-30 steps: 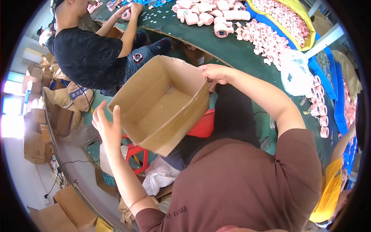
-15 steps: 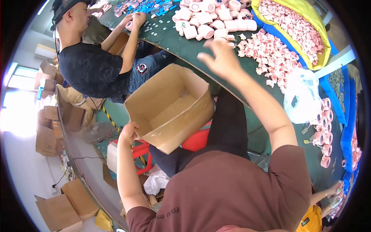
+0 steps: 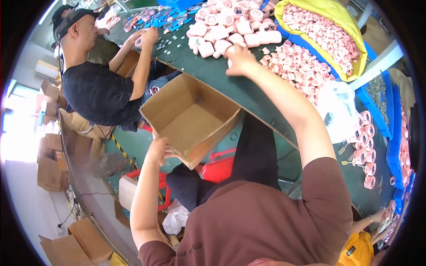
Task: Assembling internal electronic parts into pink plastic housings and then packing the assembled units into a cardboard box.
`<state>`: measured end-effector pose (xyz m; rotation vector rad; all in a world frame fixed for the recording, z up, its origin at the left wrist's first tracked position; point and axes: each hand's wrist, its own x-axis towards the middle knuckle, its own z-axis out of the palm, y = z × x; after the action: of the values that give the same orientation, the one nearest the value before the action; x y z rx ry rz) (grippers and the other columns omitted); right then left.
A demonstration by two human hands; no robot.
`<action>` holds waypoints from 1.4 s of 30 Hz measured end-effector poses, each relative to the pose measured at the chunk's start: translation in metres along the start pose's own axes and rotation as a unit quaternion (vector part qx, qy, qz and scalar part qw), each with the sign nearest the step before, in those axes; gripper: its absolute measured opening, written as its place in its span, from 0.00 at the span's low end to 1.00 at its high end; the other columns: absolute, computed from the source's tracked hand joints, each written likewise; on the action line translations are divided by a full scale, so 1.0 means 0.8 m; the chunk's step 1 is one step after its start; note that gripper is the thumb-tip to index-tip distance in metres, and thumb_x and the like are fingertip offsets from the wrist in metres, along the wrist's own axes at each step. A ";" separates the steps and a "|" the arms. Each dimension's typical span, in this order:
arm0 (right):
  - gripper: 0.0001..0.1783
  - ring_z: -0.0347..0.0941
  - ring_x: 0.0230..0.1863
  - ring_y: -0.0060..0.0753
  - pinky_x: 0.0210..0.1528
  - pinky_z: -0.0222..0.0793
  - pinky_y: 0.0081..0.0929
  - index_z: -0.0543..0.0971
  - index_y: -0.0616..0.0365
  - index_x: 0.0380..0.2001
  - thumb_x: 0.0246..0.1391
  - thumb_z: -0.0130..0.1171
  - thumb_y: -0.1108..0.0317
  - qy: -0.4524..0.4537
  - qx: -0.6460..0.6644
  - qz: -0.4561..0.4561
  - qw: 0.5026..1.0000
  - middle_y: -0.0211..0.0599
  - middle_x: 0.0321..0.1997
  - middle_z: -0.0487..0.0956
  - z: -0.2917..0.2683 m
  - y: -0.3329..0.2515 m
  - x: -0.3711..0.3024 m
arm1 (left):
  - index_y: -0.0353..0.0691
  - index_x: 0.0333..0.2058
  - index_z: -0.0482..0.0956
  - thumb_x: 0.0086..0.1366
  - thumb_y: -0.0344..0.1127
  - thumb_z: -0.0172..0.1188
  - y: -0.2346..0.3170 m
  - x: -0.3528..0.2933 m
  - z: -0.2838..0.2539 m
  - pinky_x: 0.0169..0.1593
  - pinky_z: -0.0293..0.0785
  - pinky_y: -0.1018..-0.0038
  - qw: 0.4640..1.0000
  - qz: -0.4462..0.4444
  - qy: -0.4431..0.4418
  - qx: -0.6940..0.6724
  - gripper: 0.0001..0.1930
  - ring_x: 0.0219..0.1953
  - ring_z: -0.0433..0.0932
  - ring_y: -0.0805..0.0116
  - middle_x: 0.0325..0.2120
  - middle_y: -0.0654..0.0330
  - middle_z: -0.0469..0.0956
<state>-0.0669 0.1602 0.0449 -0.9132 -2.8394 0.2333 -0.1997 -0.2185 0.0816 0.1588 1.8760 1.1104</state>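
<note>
A window (image 3: 18,139) left of the cardboard box (image 3: 208,144) glared white. Right of it, a plastic bag (image 3: 335,111) looked washed out. Outer edges bent into blackness.

Cardboard box (image 3: 191,122): underside hidden. Right grip (image 3: 242,61): hold unclear.

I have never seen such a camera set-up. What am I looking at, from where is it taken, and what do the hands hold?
There is no machine, only a person's two bare hands. A wide fisheye camera on the head looks down, so straight edges bend. The left hand holds an open cardboard box beside the table edge. The right hand is at a pile of pink rounded parts; whether it grips one, I cannot tell. The green table also bears small pink pieces, blue parts and a clear plastic bag. At upper left, a co-worker sits in a dark shirt.
</note>
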 end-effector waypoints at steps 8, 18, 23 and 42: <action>0.25 0.63 0.56 0.59 0.45 0.76 0.46 0.78 0.48 0.46 0.38 0.64 0.68 -0.021 0.003 -0.259 0.966 0.55 0.58 0.63 0.024 -0.158 -0.095 | 0.60 0.71 0.38 0.57 0.25 0.45 0.008 -0.005 0.016 0.32 0.85 0.61 1.000 0.003 0.000 0.003 0.45 0.34 0.84 0.54 0.53 0.48 0.73; 0.21 0.69 0.52 0.51 0.50 0.72 0.43 0.83 0.53 0.39 0.44 0.69 0.52 -0.198 0.108 -0.271 0.936 0.46 0.49 0.73 0.086 -0.157 -0.075 | 0.60 0.71 0.39 0.56 0.22 0.47 0.028 -0.047 0.012 0.35 0.85 0.57 1.000 0.016 -0.002 0.007 0.47 0.40 0.83 0.56 0.56 0.48 0.70; 0.28 0.73 0.50 0.52 0.50 0.70 0.47 0.78 0.55 0.46 0.41 0.70 0.53 0.237 0.116 -0.007 0.964 0.51 0.47 0.78 -0.046 -0.020 0.059 | 0.60 0.71 0.40 0.56 0.22 0.47 0.022 -0.043 0.006 0.35 0.84 0.56 1.000 0.010 0.009 -0.002 0.46 0.37 0.83 0.58 0.55 0.50 0.72; 0.17 0.49 0.71 0.58 0.50 0.66 0.70 0.80 0.44 0.39 0.42 0.67 0.59 0.052 0.134 -0.174 0.974 0.37 0.59 0.67 0.034 -0.070 -0.021 | 0.61 0.71 0.41 0.58 0.23 0.44 0.065 -0.047 0.029 0.37 0.85 0.55 0.997 -0.010 0.071 0.014 0.44 0.52 0.77 0.51 0.62 0.52 0.63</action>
<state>-0.0905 0.1026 0.0278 -0.3557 -2.7206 0.4915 -0.1772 -0.1934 0.1407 0.0791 2.0144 1.1083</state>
